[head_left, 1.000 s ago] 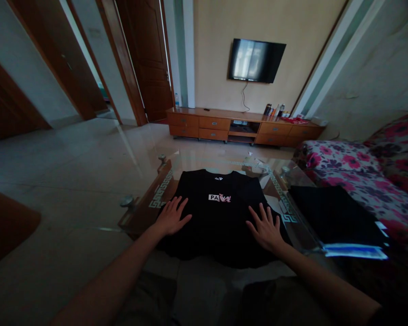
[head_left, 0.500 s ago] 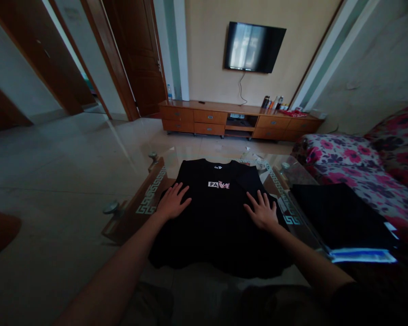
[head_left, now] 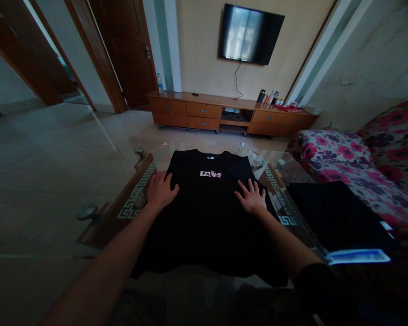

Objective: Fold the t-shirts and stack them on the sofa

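Observation:
A black T-shirt (head_left: 207, 217) lies spread on the glass table, its neckline away from me and a small white and pink print on the chest. My left hand (head_left: 161, 190) lies at the shirt's left edge, fingers spread. On the right part of the shirt, below the sleeve, my right hand (head_left: 252, 197) rests with its fingers apart. The right sleeve (head_left: 241, 168) is folded inward over the shirt; the left sleeve cannot be made out.
The glass table (head_left: 136, 194) has a patterned border and metal knobs. Folded dark cloth (head_left: 340, 213) lies at its right, beside a flowered sofa (head_left: 347, 154). Crumpled clear plastic (head_left: 251, 156) sits behind the shirt. A low wooden cabinet (head_left: 204, 115) stands under a television (head_left: 251, 34).
My left hand has shifted outward to the left, onto the shirt's edge. The right hand stays on the shirt, and the whole view has tilted slightly.

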`<state>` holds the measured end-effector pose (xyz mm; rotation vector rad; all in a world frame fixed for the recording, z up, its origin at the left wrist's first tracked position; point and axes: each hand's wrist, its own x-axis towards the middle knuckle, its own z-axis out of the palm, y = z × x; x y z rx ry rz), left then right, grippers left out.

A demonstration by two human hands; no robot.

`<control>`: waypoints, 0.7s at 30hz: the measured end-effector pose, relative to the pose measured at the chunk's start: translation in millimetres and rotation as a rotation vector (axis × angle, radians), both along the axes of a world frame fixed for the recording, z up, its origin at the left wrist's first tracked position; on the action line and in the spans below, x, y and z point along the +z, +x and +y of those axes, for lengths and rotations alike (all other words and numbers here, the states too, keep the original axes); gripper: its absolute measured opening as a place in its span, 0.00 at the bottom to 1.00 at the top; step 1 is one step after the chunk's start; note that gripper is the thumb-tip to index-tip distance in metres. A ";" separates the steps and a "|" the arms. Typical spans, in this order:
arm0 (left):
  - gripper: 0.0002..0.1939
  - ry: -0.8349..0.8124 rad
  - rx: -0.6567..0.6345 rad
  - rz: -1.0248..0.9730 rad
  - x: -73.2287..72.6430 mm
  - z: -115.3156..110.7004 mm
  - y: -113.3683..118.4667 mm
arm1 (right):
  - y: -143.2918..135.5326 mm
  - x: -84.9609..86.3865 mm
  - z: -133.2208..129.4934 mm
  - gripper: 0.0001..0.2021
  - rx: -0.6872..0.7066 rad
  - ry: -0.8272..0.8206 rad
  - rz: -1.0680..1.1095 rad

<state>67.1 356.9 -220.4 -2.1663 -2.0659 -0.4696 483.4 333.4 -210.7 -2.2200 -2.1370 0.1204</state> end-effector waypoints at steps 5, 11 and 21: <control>0.46 -0.112 0.099 -0.013 0.4 -12.7 -10.3 | -0.6 4.2 -7.4 0.35 -0.024 0.102 0.075; 0.37 0.015 0.085 -0.056 25.6 -51.8 -37.8 | -5.5 24.7 -43.3 0.32 -0.029 0.417 0.228; 0.19 -0.264 -0.034 -0.303 96.2 -150.2 -46.0 | 48.2 68.9 -153.6 0.19 0.162 -0.001 0.620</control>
